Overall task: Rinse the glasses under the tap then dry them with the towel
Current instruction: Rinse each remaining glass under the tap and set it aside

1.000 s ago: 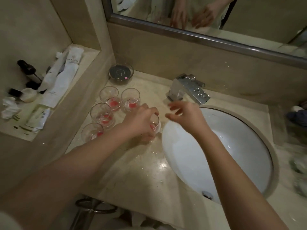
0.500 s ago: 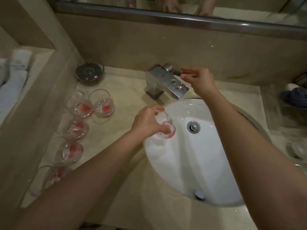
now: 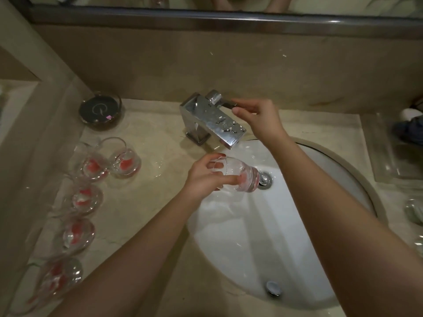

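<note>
My left hand (image 3: 203,177) grips a clear glass (image 3: 238,175) with a red mark at its base, tilted on its side over the white basin (image 3: 240,248), just below the spout of the chrome tap (image 3: 212,120). My right hand (image 3: 256,115) pinches the tap's lever handle (image 3: 225,102) behind the spout. Several more clear glasses with red marks (image 3: 124,163) stand in a line along the counter's left side. No towel is in view.
A dark round dish (image 3: 100,109) sits at the counter's back left corner. A clear tray (image 3: 384,152) lies right of the basin, with a small glass item (image 3: 414,210) nearer me. The drain (image 3: 265,179) is behind the held glass. A mirror frame (image 3: 206,20) runs along the wall.
My left hand lifted one glass off the counter, carried it over the basin and tilted it under the spout. My right hand moved back to the tap lever and took hold of it.
</note>
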A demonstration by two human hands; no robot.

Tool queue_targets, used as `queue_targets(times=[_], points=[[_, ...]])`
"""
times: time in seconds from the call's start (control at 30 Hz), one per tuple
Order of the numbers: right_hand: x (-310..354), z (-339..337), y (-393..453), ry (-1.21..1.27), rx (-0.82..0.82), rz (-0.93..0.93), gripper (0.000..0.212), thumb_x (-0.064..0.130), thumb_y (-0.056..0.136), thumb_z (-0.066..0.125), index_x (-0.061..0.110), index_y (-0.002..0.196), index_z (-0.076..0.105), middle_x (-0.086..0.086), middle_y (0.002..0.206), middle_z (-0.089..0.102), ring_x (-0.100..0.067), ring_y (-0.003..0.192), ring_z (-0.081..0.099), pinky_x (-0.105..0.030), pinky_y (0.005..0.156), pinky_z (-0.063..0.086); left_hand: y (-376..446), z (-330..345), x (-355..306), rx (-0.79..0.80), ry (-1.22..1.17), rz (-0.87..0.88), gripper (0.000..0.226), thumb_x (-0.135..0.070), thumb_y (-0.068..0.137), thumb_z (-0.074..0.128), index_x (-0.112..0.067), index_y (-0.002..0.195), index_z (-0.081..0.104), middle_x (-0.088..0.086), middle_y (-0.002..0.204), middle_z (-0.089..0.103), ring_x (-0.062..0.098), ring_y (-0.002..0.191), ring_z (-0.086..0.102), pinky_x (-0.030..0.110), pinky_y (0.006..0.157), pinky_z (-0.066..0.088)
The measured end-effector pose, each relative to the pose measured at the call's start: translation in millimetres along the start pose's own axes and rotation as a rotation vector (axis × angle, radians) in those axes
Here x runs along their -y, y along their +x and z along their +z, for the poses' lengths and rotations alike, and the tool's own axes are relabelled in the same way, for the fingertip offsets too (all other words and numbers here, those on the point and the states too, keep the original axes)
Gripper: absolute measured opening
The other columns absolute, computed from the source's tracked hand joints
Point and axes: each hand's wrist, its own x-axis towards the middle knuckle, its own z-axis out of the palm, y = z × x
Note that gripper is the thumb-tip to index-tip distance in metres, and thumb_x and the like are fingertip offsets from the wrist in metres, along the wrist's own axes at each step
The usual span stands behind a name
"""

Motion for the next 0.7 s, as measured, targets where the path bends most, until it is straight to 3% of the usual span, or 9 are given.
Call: queue_targets(times=[0.1, 0.2, 0.3, 0.57, 0.7], points=[[-1.4, 3.1, 4.3, -0.004, -0.010, -0.029, 0.025, 0.015, 0.089, 0.066, 0.016, 0.113, 0.072, 0.002, 0.104, 0.073, -0.004, 0.092, 0.063, -0.015, 0.084, 0.044, 0.7, 2.4, -0.8, 0.004, -0.030, -0.019, 0.075, -0.026, 0.043, 0.089, -0.029, 0.113, 0.062, -0.004, 0.111, 0.063, 0.011, 0.093, 0.065, 0.029, 0.070, 0.057], [-0.6, 1.7, 6.1, -0.070, -0.030, -0.058, 0.024, 0.014, 0.091, 0.063, 0.016, 0.113, 0.072, 0.008, 0.094, 0.068, -0.003, 0.088, 0.059, -0.002, 0.070, 0.036, 1.6, 4.1, -0.4, 0.002, -0.032, -0.019, 0.073, -0.014, 0.053, 0.095, -0.025, 0.117, 0.061, -0.002, 0.113, 0.063, 0.014, 0.091, 0.066, 0.032, 0.074, 0.058], [-2.2, 2.1, 10.0, -0.087, -0.045, -0.073, 0.023, 0.015, 0.092, 0.062, 0.016, 0.112, 0.073, 0.002, 0.097, 0.072, -0.004, 0.089, 0.057, -0.002, 0.068, 0.034, 4.7, 5.5, 1.3, -0.010, -0.057, -0.014, 0.066, -0.009, 0.062, 0.091, -0.022, 0.119, 0.061, -0.002, 0.114, 0.063, 0.013, 0.093, 0.066, 0.032, 0.075, 0.058], [-2.4, 1.2, 17.0, -0.102, -0.060, -0.075, 0.022, 0.014, 0.092, 0.062, 0.012, 0.112, 0.072, -0.006, 0.106, 0.073, -0.005, 0.092, 0.059, 0.000, 0.068, 0.033, 8.5, 10.1, 1.9, -0.007, -0.094, 0.012, 0.064, -0.009, 0.062, 0.091, -0.024, 0.117, 0.062, 0.000, 0.115, 0.064, 0.013, 0.092, 0.066, 0.032, 0.076, 0.058], [-6.6, -1.7, 15.8, -0.056, -0.032, -0.022, 0.028, 0.019, 0.091, 0.065, 0.010, 0.117, 0.069, -0.006, 0.111, 0.071, -0.006, 0.096, 0.060, 0.000, 0.075, 0.039, 10.7, 12.6, 1.0, -0.012, -0.115, 0.020, 0.061, -0.009, 0.062, 0.091, -0.027, 0.113, 0.062, -0.001, 0.116, 0.064, 0.015, 0.100, 0.067, 0.034, 0.078, 0.058]])
